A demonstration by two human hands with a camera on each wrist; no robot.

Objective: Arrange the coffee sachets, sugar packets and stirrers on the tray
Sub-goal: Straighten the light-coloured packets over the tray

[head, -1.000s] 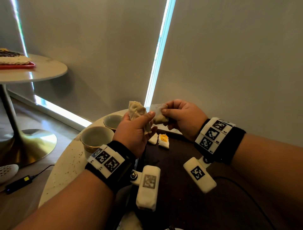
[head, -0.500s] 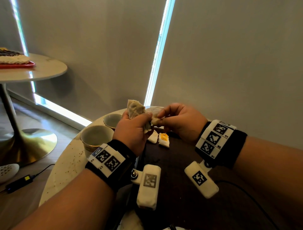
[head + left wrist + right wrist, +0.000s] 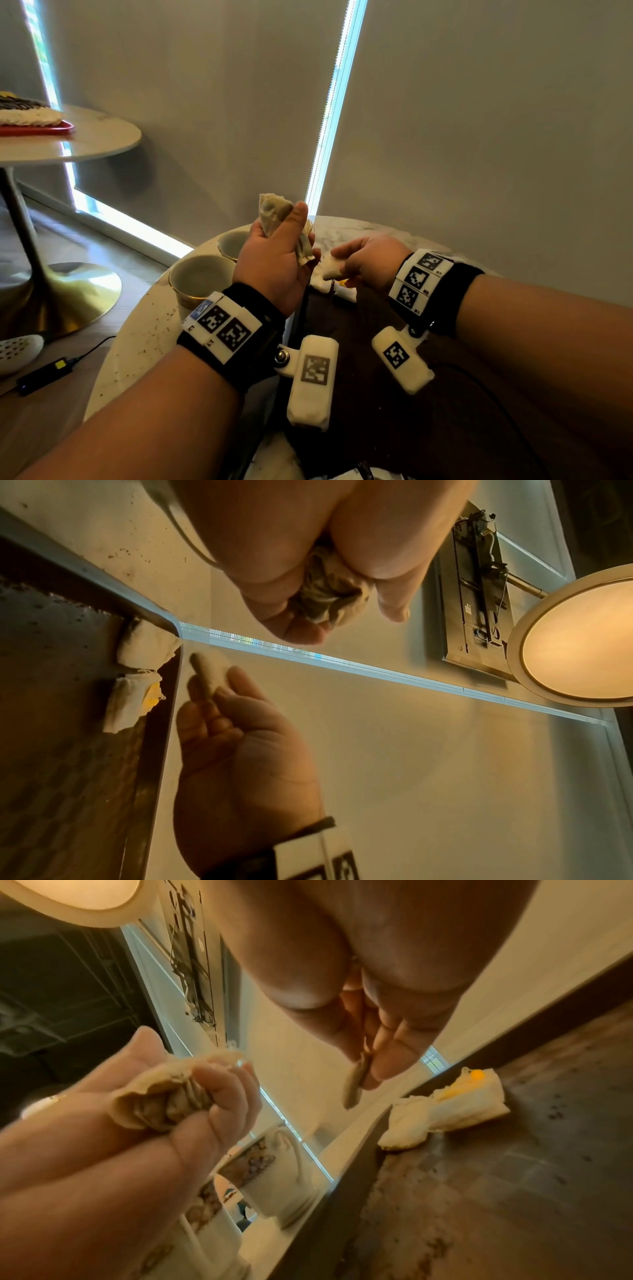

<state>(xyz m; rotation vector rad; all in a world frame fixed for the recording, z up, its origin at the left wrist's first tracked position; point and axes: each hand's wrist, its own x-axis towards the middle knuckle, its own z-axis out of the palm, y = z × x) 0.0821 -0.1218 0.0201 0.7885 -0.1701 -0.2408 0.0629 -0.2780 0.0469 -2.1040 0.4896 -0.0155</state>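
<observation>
My left hand point(image 3: 284, 233) is raised over the table's left side, fingers curled round a crumpled bundle of pale sachets point(image 3: 272, 212) point(image 3: 325, 599) point(image 3: 154, 1102). My right hand point(image 3: 337, 260) pinches a single small sachet point(image 3: 330, 269) point(image 3: 354, 1091) point(image 3: 209, 666) between thumb and fingers, just above the far left corner of the dark tray point(image 3: 376, 428). Two white sachets lie in that corner: a plain one point(image 3: 143, 647) and one with a yellow tag point(image 3: 128, 704) point(image 3: 459, 1096). No stirrers are in view.
Two cream cups point(image 3: 200, 277) point(image 3: 234, 241) stand on the round marble table point(image 3: 137, 346), left of the tray. White packets point(image 3: 346, 474) show at the frame's bottom edge. A second round table point(image 3: 85, 137) with a red plate stands far left. A cable and box point(image 3: 44, 375) lie on the floor.
My right hand has pulled away from the left and dropped toward the tray's far left corner, carrying one sachet. The left hand stays raised with the bundle.
</observation>
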